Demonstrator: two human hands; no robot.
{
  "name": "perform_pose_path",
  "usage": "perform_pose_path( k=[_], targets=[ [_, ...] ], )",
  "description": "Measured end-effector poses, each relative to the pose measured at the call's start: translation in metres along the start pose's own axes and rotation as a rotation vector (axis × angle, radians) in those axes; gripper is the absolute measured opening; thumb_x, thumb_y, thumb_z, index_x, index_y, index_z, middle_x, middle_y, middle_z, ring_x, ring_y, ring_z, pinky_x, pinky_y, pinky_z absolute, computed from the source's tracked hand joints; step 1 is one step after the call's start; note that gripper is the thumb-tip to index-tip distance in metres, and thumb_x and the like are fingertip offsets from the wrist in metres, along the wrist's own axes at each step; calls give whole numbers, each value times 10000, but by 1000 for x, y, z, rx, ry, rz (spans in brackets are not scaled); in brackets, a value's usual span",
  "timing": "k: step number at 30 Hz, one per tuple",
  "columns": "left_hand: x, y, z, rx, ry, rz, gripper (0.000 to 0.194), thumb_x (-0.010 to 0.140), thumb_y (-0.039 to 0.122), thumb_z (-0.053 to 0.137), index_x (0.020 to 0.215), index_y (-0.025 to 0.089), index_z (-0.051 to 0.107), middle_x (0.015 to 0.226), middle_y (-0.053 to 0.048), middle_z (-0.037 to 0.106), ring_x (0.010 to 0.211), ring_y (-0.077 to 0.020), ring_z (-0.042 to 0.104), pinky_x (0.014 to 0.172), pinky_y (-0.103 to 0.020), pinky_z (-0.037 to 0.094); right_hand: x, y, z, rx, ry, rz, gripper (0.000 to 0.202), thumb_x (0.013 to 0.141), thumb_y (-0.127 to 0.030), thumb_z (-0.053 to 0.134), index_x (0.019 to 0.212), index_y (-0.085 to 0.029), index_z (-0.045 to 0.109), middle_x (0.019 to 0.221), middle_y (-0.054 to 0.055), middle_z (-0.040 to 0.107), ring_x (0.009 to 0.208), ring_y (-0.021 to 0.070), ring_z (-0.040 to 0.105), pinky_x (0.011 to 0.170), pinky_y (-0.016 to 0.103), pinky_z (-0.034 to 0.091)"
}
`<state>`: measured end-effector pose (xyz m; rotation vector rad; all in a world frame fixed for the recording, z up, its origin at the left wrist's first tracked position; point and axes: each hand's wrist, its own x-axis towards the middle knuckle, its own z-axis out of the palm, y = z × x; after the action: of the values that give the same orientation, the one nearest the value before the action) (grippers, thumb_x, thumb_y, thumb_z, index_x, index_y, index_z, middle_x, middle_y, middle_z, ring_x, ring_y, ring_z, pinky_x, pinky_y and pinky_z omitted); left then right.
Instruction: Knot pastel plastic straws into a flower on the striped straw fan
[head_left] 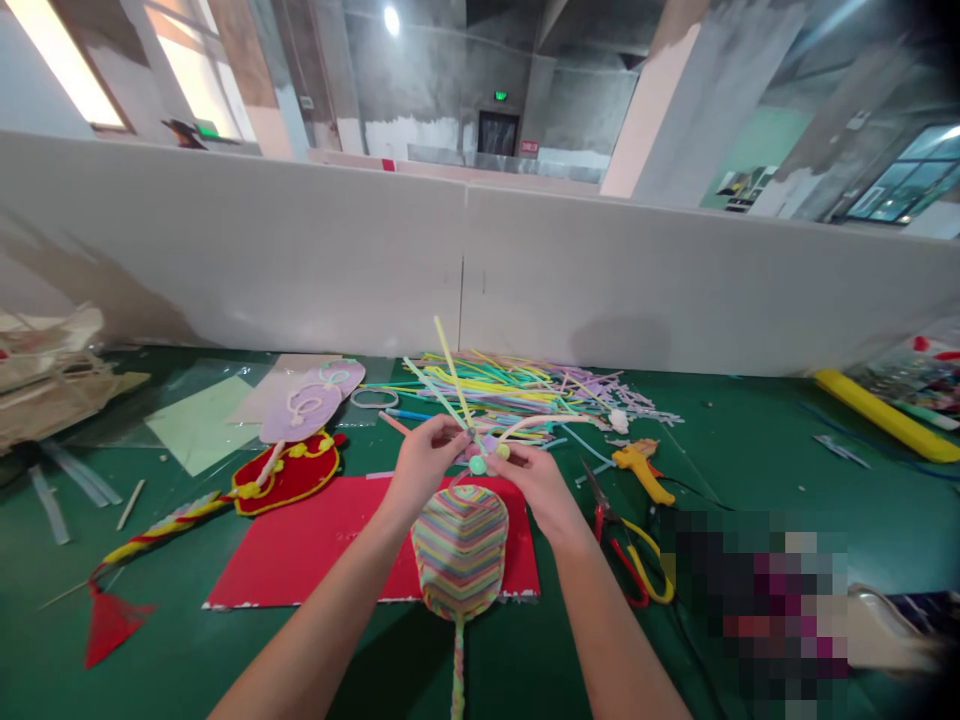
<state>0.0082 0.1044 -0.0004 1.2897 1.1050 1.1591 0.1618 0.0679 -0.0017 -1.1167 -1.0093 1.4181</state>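
Pastel flowers [478,465] are just beyond the top of the striped fan [461,548]; my left hand [427,455] pinches their slanting stems [453,372], my right hand [536,482] the blooms' edge. If either set of fingers slackens, a flower could twist loose.

Hands [429,460] [538,482] pinching pastel stem cluster [478,464], striped fan [460,550] nearer, red board [322,540], scissors [605,515]

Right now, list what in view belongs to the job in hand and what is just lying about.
In the job, seemingly: sticks held by the left hand; small decorations at the right hand; striped fan below; probably the stick pile, scissors and glue gun.

Just lying about, seemingly: red fan; light green paper; yellow bar.
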Motion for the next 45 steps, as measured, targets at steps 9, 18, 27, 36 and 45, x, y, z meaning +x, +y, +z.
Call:
perform_pose_path(
  k=[9,18,27,36,45],
  targets=[
    [-3,1,-3,96,39,210,127,728,282,605,735,162,565,728,-4,584,716,-141,597,674,-261,496,-1,-1,0,-46,-4,-51,230,649,-322,711,839,-193,719,776,15,696,778,195,608,757,317,442],
    [1,1,-8,415,16,452,128,770,211,579,845,216,683,967,-50,583,923,-164,562,817,-288,461,1,6,0,-81,-55,-63,146,653,-312,711,663,-171,675,648,-6,639,660,158,563,682,289,421],
    [-2,8,-3,202,-42,174,193,745,269,561,881,160,645,810,-31,672,698,-154,620,625,-247,508,0,3,1,-93,-50,-50,174,701,-349,672,685,-176,670,671,-4,632,674,150,554,710,284,415],
    [6,10,-9,184,-110,163,228,718,279,585,897,156,654,673,-3,631,605,-134,590,588,-240,492,-1,3,0,-56,-102,-115,227,765,-391,605,715,-176,657,687,10,628,718,163,561,761,291,422],
    [-1,6,-8,20,-84,215,178,671,281,668,794,167,608,824,-29,642,749,-160,637,676,-285,536,-1,2,3,-48,4,-111,301,747,-473,594,718,-185,676,706,27,654,714,183,579,727,304,447]
  ],
)
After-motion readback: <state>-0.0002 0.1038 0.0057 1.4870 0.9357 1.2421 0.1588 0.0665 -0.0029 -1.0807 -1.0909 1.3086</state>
